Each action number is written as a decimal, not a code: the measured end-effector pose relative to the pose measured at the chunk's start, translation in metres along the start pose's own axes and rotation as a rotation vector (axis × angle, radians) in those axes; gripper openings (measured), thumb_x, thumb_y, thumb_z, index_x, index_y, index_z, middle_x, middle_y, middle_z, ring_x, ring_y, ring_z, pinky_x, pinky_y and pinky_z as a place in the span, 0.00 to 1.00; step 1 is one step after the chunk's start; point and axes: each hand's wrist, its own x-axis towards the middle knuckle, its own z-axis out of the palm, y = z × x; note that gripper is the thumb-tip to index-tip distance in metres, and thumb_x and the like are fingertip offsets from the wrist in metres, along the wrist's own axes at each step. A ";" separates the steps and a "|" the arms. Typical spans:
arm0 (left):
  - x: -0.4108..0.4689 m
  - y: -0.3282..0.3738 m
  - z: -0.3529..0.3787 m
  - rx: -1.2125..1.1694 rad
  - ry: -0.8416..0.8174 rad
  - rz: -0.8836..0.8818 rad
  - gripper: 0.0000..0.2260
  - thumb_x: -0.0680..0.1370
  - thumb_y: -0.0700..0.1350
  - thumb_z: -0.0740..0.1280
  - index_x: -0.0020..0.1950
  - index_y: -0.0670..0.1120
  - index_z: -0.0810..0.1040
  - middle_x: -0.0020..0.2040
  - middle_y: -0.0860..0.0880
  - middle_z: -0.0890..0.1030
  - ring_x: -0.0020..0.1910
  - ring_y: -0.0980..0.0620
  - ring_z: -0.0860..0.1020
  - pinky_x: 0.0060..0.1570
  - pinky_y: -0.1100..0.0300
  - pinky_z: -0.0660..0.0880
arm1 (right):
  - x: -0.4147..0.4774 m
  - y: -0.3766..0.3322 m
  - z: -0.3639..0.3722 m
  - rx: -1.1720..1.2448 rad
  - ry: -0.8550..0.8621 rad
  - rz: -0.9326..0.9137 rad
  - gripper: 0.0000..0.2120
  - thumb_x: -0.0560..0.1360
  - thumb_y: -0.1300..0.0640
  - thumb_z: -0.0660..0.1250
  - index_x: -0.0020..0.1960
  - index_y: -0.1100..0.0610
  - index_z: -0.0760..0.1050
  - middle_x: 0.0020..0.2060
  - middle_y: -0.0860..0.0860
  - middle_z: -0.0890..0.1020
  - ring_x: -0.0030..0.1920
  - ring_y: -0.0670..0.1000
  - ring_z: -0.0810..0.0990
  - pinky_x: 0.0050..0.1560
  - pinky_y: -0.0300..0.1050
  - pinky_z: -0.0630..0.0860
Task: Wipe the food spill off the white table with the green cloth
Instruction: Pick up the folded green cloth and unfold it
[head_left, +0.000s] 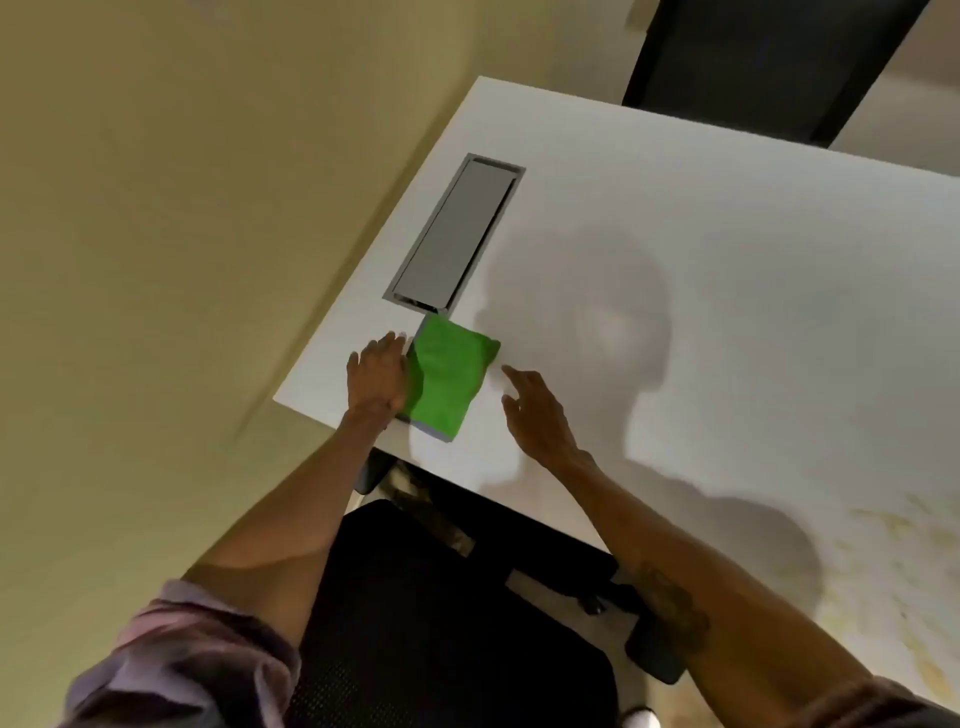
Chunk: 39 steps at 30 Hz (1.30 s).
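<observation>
A folded green cloth (448, 379) lies flat on the white table (727, 270) near its left front corner. My left hand (376, 374) rests at the cloth's left edge, touching it with fingers spread flat. To the right of the cloth, my right hand (535, 410) hovers with fingers apart and holds nothing. A yellowish food spill (893, 582) is smeared over the table surface at the far right, well away from the cloth.
A grey metal cable hatch (454, 234) is set into the table just beyond the cloth. A black office chair (457, 623) stands under the table's front edge. Another dark chair (769, 62) is at the far side. Beige floor lies to the left.
</observation>
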 end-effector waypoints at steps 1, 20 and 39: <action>0.000 -0.002 0.002 -0.023 -0.015 -0.031 0.22 0.85 0.40 0.55 0.80 0.43 0.64 0.79 0.44 0.66 0.75 0.43 0.68 0.74 0.43 0.63 | 0.002 -0.001 0.005 0.057 0.001 0.036 0.23 0.81 0.58 0.57 0.75 0.51 0.63 0.71 0.54 0.69 0.65 0.58 0.75 0.65 0.52 0.70; 0.030 -0.010 0.047 -0.497 -0.017 -0.312 0.18 0.83 0.49 0.64 0.72 0.44 0.75 0.68 0.40 0.78 0.68 0.37 0.75 0.67 0.43 0.70 | 0.056 -0.018 0.061 0.466 0.019 0.294 0.24 0.76 0.61 0.66 0.72 0.56 0.69 0.67 0.56 0.72 0.62 0.56 0.77 0.61 0.51 0.77; 0.013 0.070 0.038 -0.720 -0.101 -0.195 0.12 0.76 0.50 0.69 0.53 0.43 0.80 0.51 0.43 0.83 0.53 0.40 0.80 0.51 0.53 0.74 | 0.027 0.004 0.003 0.521 0.375 0.333 0.21 0.71 0.63 0.68 0.64 0.55 0.76 0.62 0.51 0.77 0.56 0.56 0.80 0.59 0.56 0.76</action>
